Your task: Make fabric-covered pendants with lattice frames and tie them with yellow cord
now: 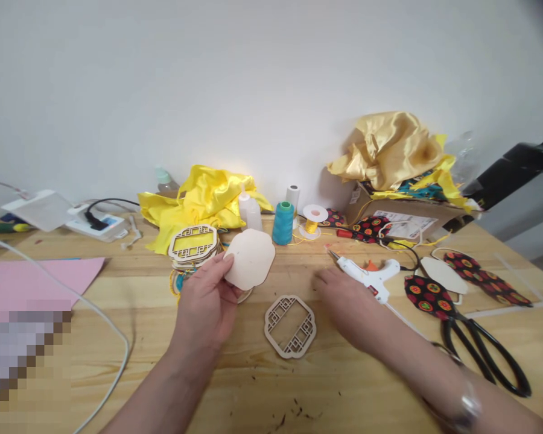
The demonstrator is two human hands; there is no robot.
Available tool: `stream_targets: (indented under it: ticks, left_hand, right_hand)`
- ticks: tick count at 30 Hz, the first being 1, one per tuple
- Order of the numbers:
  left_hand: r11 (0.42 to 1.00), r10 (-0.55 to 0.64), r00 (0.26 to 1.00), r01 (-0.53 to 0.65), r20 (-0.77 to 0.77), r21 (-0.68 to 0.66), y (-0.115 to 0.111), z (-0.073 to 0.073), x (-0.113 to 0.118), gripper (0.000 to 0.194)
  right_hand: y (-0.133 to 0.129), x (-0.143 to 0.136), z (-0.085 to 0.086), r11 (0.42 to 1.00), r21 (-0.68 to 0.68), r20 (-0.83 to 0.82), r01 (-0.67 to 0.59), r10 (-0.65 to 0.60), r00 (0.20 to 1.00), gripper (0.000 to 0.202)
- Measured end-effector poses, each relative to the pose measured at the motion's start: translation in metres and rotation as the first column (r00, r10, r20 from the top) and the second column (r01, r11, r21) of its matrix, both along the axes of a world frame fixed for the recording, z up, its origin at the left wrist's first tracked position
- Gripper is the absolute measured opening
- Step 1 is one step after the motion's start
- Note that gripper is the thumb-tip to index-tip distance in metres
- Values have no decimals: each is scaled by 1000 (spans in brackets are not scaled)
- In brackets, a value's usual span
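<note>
My left hand (210, 295) pinches a plain, pale wooden plaque (250, 259) with a scalloped edge, thumb on its face. Below and right of it, a wooden lattice frame (269, 325) of like outline lies flat on the table. My right hand (339, 301) is low over the table, just left of a white glue gun (366, 274) with an orange trigger. Its fingers point down and are blurred, so their grip cannot be made out. Behind my left hand sits a stack of lattice frames (174, 250).
Yellow satin (208, 196), a teal thread cone (283, 224) and a spool of yellow cord (312, 228) stand at the back. A cardboard box (366, 208) holds gold fabric. Black-handled scissors (498, 355) lie right. A white cable (117, 319) crosses the left side.
</note>
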State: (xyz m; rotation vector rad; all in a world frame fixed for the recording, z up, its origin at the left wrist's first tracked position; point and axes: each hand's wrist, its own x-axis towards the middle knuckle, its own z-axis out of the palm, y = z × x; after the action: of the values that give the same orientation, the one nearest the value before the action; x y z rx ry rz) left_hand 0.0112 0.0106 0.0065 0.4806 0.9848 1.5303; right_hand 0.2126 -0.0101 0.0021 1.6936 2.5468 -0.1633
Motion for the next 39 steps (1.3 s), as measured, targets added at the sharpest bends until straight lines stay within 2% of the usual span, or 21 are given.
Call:
stream_targets:
  ticks: [1,2,5,7,9,10,11,12,13,15,17,20,22,26,29,31,33,34,36,38,39]
  left_hand:
    - [1000,-5,1000,5,4,-6,0,0,0,8]
    - [1000,-13,1000,13,11,-13,0,1,0,8]
    - [999,-32,999,33,26,-34,-1,1,2,11]
    - [998,-52,999,53,15,-45,-2,0,4,13]
    - [995,-88,996,87,-17,-52,-4,-2,7,15]
    - [992,-116,993,114,-37,-53,-5,-4,9,16]
    - [988,-151,987,148,-58,-53,-7,-5,10,18]
    - [981,-189,979,186,-79,-52,-8,-7,12,20]
    - [974,-226,969,222,-96,-51,-10,-8,13,22]
    - [957,-291,949,287,-118,-49,-12,-10,15,21]
    - [945,-328,936,325,-129,-44,-13,-11,16,21]
    - [936,-353,923,351,-155,-41,-12,-12,15,29]
    - [935,-354,914,351,-200,-53,-12,-12,15,31]
    - [930,-364,877,361,-312,-72,-12,-12,16,22]
    - [932,-356,858,355,-371,-74,-13,-13,17,15]
    - [941,-334,873,333,-355,-66,-12,-14,15,12]
    - [960,-278,921,279,-272,-36,-9,-16,13,10]
    - [972,-234,949,236,-212,-14,-7,-16,11,9]
    - [989,-144,985,146,-90,23,-3,-15,8,7]
    - [997,-79,997,79,-14,23,1,-12,5,4]
    - [998,-53,999,53,4,13,2,-11,4,3]
  right_hand:
    - [-14,9,1,995,-81,53,57,-53,997,31]
    - [-28,18,3,990,-128,50,54,-47,998,28]
    - [-62,36,11,940,-339,-80,-43,17,997,31]
    - [-64,35,20,955,-296,-266,-29,-53,963,33]
    - [-50,24,26,960,-281,-527,11,-164,834,24]
    - [-39,16,27,951,-307,-640,40,-238,731,22]
    - [-27,7,27,935,-347,-741,80,-325,587,25]
    - [-15,-1,25,910,-406,-804,82,-398,442,32]
    - [-5,-9,23,887,-460,-832,41,-446,330,34]
    - [9,-20,15,871,-491,-853,9,-483,196,28]
    - [14,-25,6,861,-508,-853,22,-507,126,24]
    - [12,-24,-5,838,-544,-836,53,-546,54,29]
    - [11,-22,-9,835,-546,-836,72,-548,28,32]
    - [11,-18,-8,848,-521,-852,100,-523,-3,35]
    - [13,-15,-8,857,-511,-859,66,-512,-16,34]
    - [13,-13,-9,865,-501,-865,1,-501,-13,36]
    - [13,-10,-10,890,-456,-889,-26,-454,53,42]
    - [12,-8,-9,915,-403,-907,-18,-397,142,43]
    - [9,-6,-8,973,-230,-889,-32,-197,412,40]
    - [3,-5,-6,988,-68,-753,-137,39,657,58]
    - [1,-5,-5,980,-30,-670,-196,126,731,68]
